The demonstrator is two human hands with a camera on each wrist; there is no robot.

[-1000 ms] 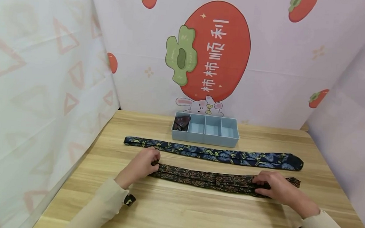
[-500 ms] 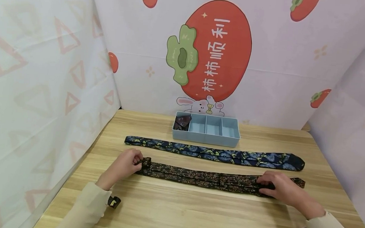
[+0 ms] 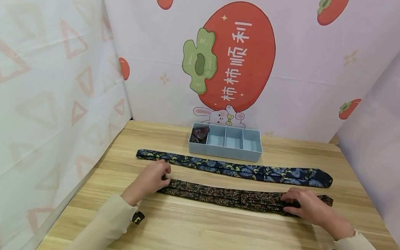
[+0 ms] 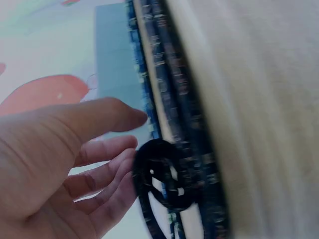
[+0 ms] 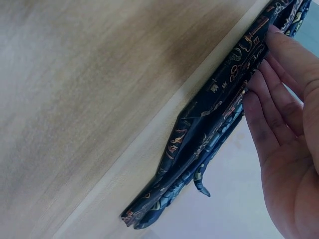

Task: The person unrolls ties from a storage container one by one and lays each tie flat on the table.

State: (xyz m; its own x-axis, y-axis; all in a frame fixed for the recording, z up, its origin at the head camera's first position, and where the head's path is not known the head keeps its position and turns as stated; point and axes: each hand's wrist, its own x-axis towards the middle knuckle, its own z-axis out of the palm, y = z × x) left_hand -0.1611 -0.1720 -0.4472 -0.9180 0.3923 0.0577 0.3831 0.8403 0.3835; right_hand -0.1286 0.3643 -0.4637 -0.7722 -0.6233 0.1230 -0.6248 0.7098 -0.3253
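Black tie point(image 3: 209, 193) on table point(image 3: 193, 235), nearer you than blue tie point(image 3: 225, 168); your right hand point(image 3: 305, 205) pinches it; left hand point(image 3: 148, 181) curls at its coil point(image 4: 162, 172), can't tell if gripping; slack winding could unroll it.

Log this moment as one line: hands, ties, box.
left hand: at coiled end of black tie; right hand: grips it near other end; blue-patterned tie: laid out behind; box: dark cloth, leftmost compartment

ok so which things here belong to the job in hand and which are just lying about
Part of the job:
black patterned tie, being handled
blue floral tie, probably, laid out behind it
blue divided box, probably, with folded dark cloth in one compartment

Just surroundings:
wooden table
printed backdrop
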